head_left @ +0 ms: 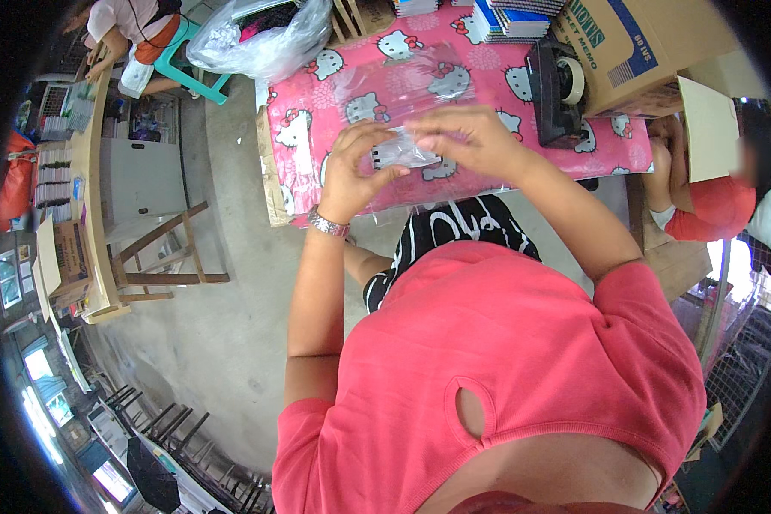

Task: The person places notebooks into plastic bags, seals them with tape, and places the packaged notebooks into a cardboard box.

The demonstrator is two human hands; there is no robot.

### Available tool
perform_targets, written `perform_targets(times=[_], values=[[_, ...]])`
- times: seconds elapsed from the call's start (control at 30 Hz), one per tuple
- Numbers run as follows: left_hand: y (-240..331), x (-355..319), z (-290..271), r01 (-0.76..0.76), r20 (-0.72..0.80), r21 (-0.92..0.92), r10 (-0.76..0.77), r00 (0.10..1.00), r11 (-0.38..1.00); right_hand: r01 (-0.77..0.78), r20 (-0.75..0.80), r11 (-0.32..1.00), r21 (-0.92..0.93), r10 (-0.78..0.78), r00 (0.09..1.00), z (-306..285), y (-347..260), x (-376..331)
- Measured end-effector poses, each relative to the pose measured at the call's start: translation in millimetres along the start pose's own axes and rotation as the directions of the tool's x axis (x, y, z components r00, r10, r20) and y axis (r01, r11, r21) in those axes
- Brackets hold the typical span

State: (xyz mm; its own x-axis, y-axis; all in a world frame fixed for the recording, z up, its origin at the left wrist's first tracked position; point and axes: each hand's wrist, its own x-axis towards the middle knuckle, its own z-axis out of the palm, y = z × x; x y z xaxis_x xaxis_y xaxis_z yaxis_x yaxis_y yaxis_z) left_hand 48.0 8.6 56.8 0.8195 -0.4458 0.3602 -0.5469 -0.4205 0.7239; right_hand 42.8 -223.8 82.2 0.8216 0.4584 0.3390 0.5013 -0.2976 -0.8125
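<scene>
we're up at head height, fisheye peering down past the red shirt [514,343], close over left hand [355,164], right hand [475,139] and tabletop [313,161].

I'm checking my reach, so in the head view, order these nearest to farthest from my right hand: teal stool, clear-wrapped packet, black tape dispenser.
1. Clear-wrapped packet, just left of the right hand.
2. Black tape dispenser, to its right.
3. Teal stool, at upper left.

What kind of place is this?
Maybe a small packing workshop! There's a black tape dispenser on the pink-covered table, a big cardboard box nearby, and a stack of what look like blue notebooks.
</scene>
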Motion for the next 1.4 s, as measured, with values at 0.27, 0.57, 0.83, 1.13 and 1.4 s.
perform_targets(times=[0.27, 0.57, 0.83, 1.13, 1.4], values=[[3, -9, 8, 0.026, -0.093, 0.067, -0.02, 0.996, 0.997, 0.131, 0.118, 0.905, -0.404, -0.091, 0.989, 22, -2, -13], [8, -19, 20, 0.336, -0.252, -0.037, -0.334, 0.908, 0.941, -0.212, -0.061, 0.974, -0.082, 0.208, 0.976, 34, -9, 4], [33, 10, 1, 0.431, -0.149, 0.334, -0.404, 0.903, 0.838, -0.318, -0.326, 0.945, -0.076, 0.278, 0.904, -10, -6, -16], [17, 40, -14, 0.323, 0.267, 0.386, -0.44, 0.857, 0.864, -0.801, -0.516, 0.502, 0.327, 0.805, 0.293, -115, 81, -158], [-5, 26, -13, 0.251, 0.156, 0.112, -0.267, 0.951, 0.961, -0.362, -0.412, 0.504, 0.784, 0.859, 0.304, -105, 71, -165]])
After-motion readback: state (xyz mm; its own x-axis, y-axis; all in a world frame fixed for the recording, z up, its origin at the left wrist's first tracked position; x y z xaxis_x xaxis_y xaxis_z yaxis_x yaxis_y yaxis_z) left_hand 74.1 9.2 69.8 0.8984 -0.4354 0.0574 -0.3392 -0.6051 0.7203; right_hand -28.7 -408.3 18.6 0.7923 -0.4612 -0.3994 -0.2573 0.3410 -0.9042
